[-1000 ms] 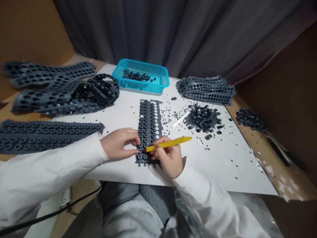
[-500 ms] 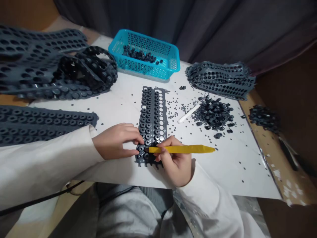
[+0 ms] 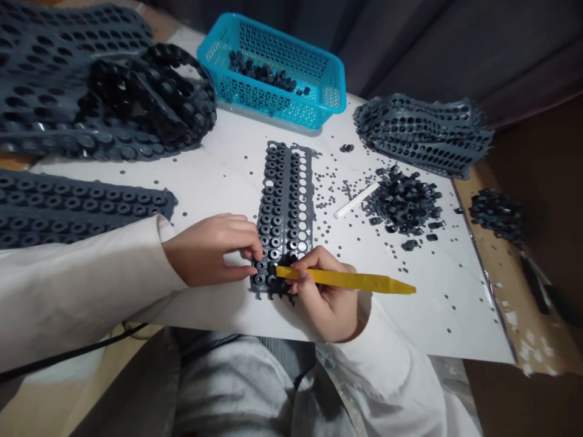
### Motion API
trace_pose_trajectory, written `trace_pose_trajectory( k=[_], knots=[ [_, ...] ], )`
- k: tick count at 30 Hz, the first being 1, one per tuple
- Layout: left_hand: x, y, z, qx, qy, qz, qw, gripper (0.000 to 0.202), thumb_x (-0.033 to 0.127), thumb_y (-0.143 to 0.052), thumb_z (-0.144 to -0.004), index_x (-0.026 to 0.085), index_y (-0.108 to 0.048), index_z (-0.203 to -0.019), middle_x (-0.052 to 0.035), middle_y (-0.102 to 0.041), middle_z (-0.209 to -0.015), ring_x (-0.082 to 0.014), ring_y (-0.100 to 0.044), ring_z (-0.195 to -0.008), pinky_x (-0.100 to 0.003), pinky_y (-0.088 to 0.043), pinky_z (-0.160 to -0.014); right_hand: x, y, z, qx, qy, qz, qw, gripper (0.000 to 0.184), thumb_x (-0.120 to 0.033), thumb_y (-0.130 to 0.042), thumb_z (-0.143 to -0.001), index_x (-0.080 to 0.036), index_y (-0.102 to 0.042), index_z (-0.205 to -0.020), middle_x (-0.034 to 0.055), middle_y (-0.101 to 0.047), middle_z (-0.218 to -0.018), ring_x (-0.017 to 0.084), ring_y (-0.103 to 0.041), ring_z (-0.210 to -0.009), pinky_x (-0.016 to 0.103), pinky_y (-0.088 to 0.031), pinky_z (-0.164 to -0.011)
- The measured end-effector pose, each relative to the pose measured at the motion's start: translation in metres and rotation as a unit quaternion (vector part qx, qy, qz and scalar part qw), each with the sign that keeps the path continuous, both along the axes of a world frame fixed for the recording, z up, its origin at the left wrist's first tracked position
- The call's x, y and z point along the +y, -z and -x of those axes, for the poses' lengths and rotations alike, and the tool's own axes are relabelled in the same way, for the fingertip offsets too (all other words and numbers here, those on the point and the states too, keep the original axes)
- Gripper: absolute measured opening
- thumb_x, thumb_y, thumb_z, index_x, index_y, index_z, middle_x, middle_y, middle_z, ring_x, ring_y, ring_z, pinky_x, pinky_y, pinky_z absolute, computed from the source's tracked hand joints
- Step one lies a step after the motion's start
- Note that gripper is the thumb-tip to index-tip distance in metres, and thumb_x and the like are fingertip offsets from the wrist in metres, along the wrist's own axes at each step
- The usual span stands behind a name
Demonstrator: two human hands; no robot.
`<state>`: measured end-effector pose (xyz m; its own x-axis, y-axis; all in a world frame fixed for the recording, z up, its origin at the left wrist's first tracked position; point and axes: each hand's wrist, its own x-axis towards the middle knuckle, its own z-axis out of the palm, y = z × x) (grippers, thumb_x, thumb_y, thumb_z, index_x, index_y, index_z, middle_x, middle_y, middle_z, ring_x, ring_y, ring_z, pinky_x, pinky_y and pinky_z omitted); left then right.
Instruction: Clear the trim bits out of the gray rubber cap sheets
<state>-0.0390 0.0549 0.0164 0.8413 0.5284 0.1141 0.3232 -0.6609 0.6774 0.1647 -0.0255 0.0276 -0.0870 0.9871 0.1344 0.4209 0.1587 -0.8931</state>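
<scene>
A dark grey rubber sheet (image 3: 285,200) with rows of raised rings lies on the white tabletop before me. Its right-hand column shows bare round holes. My left hand (image 3: 218,249) holds the sheet's near left edge with thumb and curled fingers. In my right hand (image 3: 330,297) is a yellow stick-like tool (image 3: 355,280), gripped like a pen. The tool's far end tapers to the right, while its dark working tip meets a ring near the sheet's close end. My right fingers hide part of the lower right rings.
A blue basket (image 3: 273,103) with small black parts stands behind. Right of the sheet are a white stick (image 3: 357,200) and a pile of black pieces (image 3: 405,200). More perforated rubber sheets (image 3: 423,133) lie back right, and a ringed sheet (image 3: 82,203) lies left. Small dark discs are scattered about.
The yellow tool's rear end has swung downward to the right, while its tip remains on the rings. Both hands stay at the sheet. The view has shifted slightly.
</scene>
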Motion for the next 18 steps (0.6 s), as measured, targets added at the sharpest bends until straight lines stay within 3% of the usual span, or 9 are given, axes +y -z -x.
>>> trace_pose_trajectory(
  k=[7, 18],
  knots=[
    [-0.0017, 0.0004, 0.0015, 0.02, -0.038, -0.04, 0.998, 0.011, 0.028, -0.062, -0.076, 0.019, -0.06, -0.07, 0.0009, -0.06, -0.067, -0.0131, -0.053, -0.069, -0.027, -0.033, -0.069, -0.0016, 0.0066, -0.0032, 0.023, -0.005, 0.012, 1.0, 0.008, -0.02, -0.051, -0.081, -0.02, -0.052, -0.073, -0.0019, -0.057, -0.053, 0.011, -0.053, -0.045, 0.022, -0.041, -0.044],
    [-0.005, 0.0058, 0.0002, 0.005, -0.032, -0.031, 0.999, 0.01, 0.029, -0.058, -0.08, 0.023, -0.065, -0.078, 0.0022, -0.063, -0.065, -0.0131, -0.054, -0.069, -0.026, -0.035, -0.071, -0.0065, 0.0047, -0.0074, -0.012, -0.04, 0.024, 0.999, 0.006, -0.018, -0.05, -0.081, -0.021, -0.051, -0.076, -0.0008, -0.059, -0.058, 0.012, -0.054, -0.049, 0.023, -0.042, -0.047]
  ],
)
